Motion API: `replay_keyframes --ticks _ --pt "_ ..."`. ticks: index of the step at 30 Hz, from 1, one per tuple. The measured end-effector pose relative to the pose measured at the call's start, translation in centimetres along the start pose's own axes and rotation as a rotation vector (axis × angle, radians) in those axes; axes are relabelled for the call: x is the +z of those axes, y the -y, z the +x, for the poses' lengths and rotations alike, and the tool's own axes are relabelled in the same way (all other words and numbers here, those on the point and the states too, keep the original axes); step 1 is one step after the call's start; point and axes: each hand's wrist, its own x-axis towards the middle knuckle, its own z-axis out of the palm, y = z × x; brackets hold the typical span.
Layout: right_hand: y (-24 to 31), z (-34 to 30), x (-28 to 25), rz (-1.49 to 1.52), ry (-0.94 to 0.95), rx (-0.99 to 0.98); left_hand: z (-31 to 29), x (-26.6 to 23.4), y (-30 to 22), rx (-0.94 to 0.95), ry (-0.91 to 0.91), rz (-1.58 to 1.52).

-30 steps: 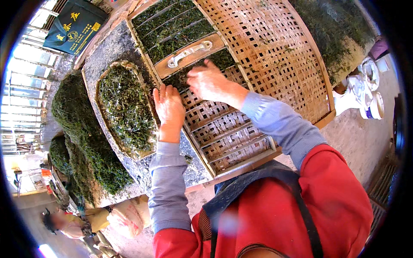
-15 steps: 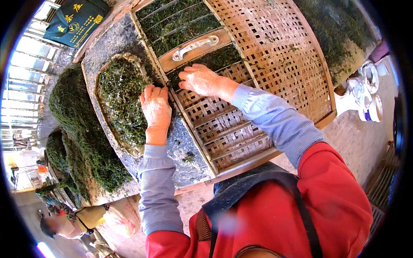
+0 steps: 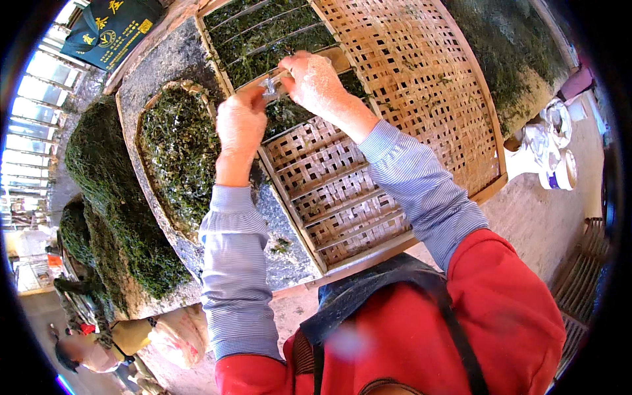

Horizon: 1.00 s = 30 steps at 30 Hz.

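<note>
A bamboo lattice tray has a slatted wooden frame (image 3: pixel 288 217) laid over it. Dark green leaves (image 3: pixel 257 29) fill the frame's far slots; the near ones show bare bamboo weave. Across the frame lies a wooden board with a metal handle (image 3: pixel 268 86). My right hand (image 3: pixel 319 85) is closed on the board around the handle's right part, its fingers curled. My left hand (image 3: pixel 240 125) pinches at the board's left end, beside the handle; its fingertips are partly hidden. Left of it, a shallow basket of damp green leaves (image 3: pixel 178 151) rests on a grey surface.
Large heaps of green leaves (image 3: pixel 118 191) stand at the left, with another spread (image 3: pixel 507 59) at the far right. A dark green printed bag (image 3: pixel 108 33) lies far left. White buckets (image 3: pixel 563 171) stand on the floor at right. A person (image 3: pixel 89 345) is at lower left.
Both hands have moved away from me, from the leaves and frame edge to the handled board. The board is now partly covered by my hands. The view has shifted slightly.
</note>
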Motion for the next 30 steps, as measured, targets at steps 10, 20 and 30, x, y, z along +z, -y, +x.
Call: replay_keyframes --ticks 10,20,30 --pt "-2.2 -2.0 -1.5 -0.108 -0.004 -0.489 -3.2 0.6 -1.4 0.368 -0.257 0.181" --pt "-5.2 -3.0 -0.8 -0.089 0.124 -0.498 -3.7 6.0 1.5 0.194 0.147 0.535" --pt "4.7 -1.1 0.5 0.906 -0.180 0.051 -4.5 4.8 2.4 0.231 0.118 0.393"
